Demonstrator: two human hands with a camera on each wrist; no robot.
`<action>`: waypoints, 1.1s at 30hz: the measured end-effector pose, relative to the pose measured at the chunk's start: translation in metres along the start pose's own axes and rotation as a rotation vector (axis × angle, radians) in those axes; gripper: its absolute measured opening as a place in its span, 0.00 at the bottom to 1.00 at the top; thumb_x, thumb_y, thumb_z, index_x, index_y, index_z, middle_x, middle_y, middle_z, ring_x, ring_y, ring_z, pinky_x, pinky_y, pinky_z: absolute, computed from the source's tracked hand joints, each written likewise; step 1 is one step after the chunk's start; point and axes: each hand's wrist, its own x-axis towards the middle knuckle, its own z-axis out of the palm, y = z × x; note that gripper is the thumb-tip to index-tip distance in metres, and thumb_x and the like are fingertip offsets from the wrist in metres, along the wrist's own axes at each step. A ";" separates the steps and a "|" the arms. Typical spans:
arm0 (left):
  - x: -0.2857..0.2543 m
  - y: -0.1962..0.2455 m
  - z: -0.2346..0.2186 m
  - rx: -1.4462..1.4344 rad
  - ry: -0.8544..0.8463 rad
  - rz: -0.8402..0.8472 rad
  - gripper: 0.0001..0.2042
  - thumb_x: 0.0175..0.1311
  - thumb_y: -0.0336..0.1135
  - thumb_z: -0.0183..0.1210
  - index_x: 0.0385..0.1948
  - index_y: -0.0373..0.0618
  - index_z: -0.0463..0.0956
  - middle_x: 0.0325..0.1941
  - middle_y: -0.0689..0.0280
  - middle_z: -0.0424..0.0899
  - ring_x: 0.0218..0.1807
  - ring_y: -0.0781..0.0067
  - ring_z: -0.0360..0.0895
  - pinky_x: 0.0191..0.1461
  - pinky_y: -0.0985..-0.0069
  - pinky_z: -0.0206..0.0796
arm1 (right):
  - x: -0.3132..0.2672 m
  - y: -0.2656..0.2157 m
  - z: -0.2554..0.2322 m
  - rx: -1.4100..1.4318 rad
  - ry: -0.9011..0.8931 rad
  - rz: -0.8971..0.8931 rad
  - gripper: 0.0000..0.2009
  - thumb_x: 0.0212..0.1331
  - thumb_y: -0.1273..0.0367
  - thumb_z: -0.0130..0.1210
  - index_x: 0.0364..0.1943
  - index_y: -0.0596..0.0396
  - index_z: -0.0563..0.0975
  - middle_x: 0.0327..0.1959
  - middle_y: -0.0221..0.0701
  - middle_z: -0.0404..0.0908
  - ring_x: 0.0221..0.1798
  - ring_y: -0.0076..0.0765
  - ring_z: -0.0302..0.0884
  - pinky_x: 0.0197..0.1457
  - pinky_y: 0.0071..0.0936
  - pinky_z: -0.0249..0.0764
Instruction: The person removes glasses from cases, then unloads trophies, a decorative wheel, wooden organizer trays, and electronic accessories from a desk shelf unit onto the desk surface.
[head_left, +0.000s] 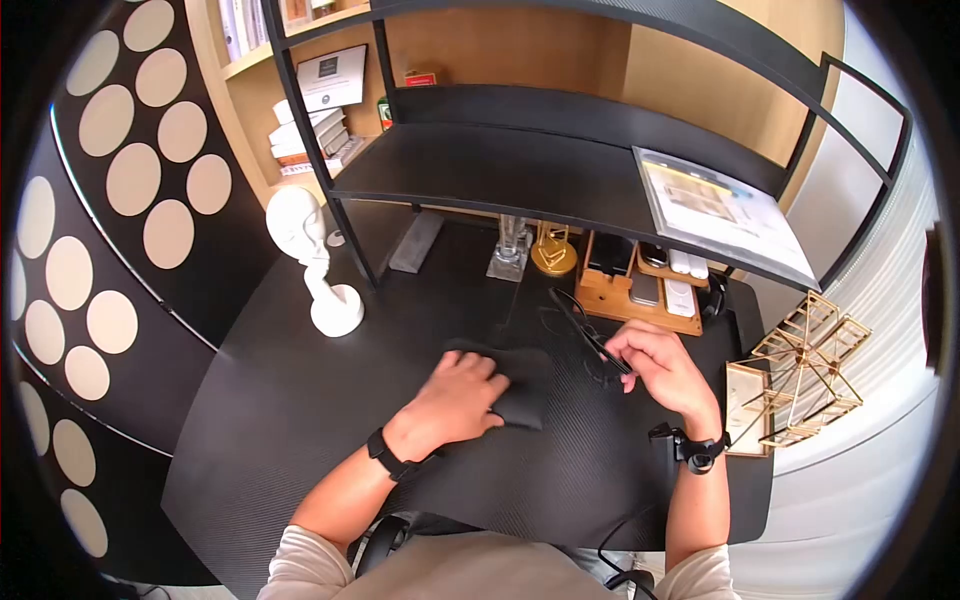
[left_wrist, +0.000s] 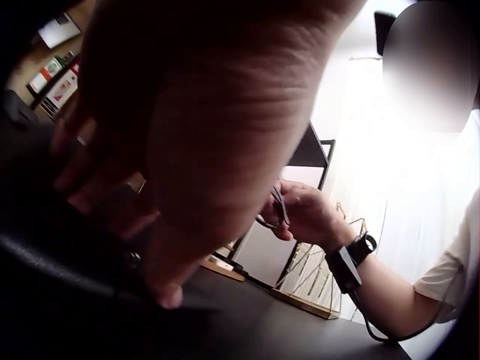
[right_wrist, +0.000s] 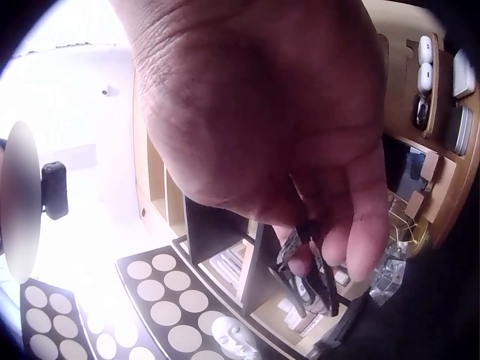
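In the head view my left hand (head_left: 458, 400) rests on a flat black pouch (head_left: 526, 388) on the desk, its fingers spread over the left part. The left wrist view shows this hand (left_wrist: 217, 142) close up, with the pouch too dark to make out. Right of it, my right hand (head_left: 662, 368) pinches a thin black thing (head_left: 578, 318) that looks like glasses, held above the desk. From the right wrist, the black frame (right_wrist: 319, 289) hangs at the fingertips of the hand (right_wrist: 277, 112); part of it is hidden by the fingers.
Behind the hands, a wooden organizer (head_left: 600, 298) holds small devices, beside a gold ornament (head_left: 554, 250) and a glass piece (head_left: 508, 258). A white sculpture (head_left: 337, 311) stands left, a gold wire wheel (head_left: 803, 356) right. A black shelf (head_left: 480, 165) spans the desk's back.
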 end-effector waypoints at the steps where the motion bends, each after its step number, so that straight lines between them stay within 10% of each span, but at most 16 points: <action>1: -0.009 -0.005 -0.003 0.044 -0.019 -0.214 0.27 0.62 0.49 0.71 0.58 0.43 0.80 0.57 0.52 0.83 0.69 0.49 0.76 0.74 0.51 0.62 | 0.001 -0.001 -0.001 0.007 -0.004 -0.012 0.12 0.68 0.82 0.47 0.46 0.64 0.83 0.40 0.33 0.78 0.31 0.25 0.83 0.34 0.23 0.81; 7: -0.054 -0.080 0.000 0.294 0.086 -0.749 0.29 0.66 0.61 0.66 0.50 0.39 0.82 0.50 0.51 0.87 0.55 0.48 0.86 0.60 0.55 0.76 | -0.001 -0.019 0.007 -0.342 -0.057 -0.187 0.05 0.65 0.74 0.64 0.40 0.62 0.83 0.34 0.32 0.77 0.36 0.29 0.85 0.36 0.31 0.80; 13: -0.056 -0.096 0.006 0.260 0.109 -0.799 0.30 0.66 0.62 0.66 0.52 0.39 0.82 0.49 0.51 0.87 0.55 0.48 0.86 0.57 0.56 0.77 | 0.003 -0.006 0.020 -0.307 -0.014 -0.268 0.07 0.59 0.71 0.72 0.37 0.58 0.86 0.37 0.36 0.85 0.39 0.45 0.84 0.44 0.35 0.79; 17: -0.051 -0.072 0.001 0.409 0.481 -0.594 0.30 0.63 0.55 0.71 0.57 0.39 0.82 0.48 0.55 0.84 0.53 0.53 0.83 0.57 0.60 0.76 | 0.006 -0.009 0.033 -0.524 0.089 -0.357 0.11 0.55 0.67 0.75 0.37 0.59 0.87 0.38 0.37 0.87 0.42 0.47 0.86 0.46 0.38 0.81; 23: -0.012 -0.005 0.006 -1.227 0.431 -0.255 0.28 0.80 0.41 0.61 0.75 0.41 0.64 0.40 0.63 0.86 0.39 0.76 0.86 0.39 0.76 0.78 | 0.005 -0.015 0.070 -0.432 0.060 -0.413 0.12 0.58 0.65 0.73 0.40 0.59 0.87 0.41 0.37 0.86 0.40 0.49 0.88 0.43 0.39 0.85; 33: -0.017 -0.024 0.002 -1.354 0.441 -0.193 0.27 0.76 0.17 0.43 0.76 0.44 0.58 0.41 0.56 0.88 0.41 0.67 0.89 0.47 0.69 0.82 | 0.000 -0.029 0.069 -0.647 0.094 -0.471 0.07 0.61 0.74 0.67 0.42 0.57 0.88 0.59 0.37 0.83 0.44 0.46 0.88 0.47 0.38 0.86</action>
